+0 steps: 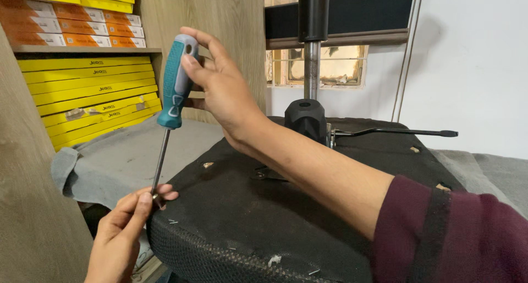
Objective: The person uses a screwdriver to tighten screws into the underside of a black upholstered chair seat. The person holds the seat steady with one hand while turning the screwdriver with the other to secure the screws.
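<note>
Right hand (pixel 223 88) is wrapped around the blue-green handle of a screwdriver (pixel 175 82), with the thumb pressing on the side and the fingers curled over the top. That hand sits at about 11 o'clock from the middle of the view. The screwdriver stands almost straight up, tipped a little, and its thin metal stick runs down toward 7 o'clock.

Left hand (pixel 124 228) is down at 7 o'clock. Its thumb and first finger pinch the tip of the screwdriver, where a small metal bit shows. I cannot tell just what that small bit is. The tip meets the near-left edge of a black chair seat (pixel 247 217), which lies upside down with its bottom facing up.

The seat edge curves round at 6 o'clock and looks rough and netted. At 1 o'clock a shiny metal post (pixel 312 68) stands up from a black knob (pixel 306 118), and a thin black lever (pixel 396 132) sticks out toward 3 o'clock.

A grey cloth (pixel 121 156) lies under the seat at 9 o'clock, with open room on it. Yellow and orange boxes (pixel 88 79) fill shelves at 10 o'clock. A wooden panel (pixel 33 206) stands close on the left side.
</note>
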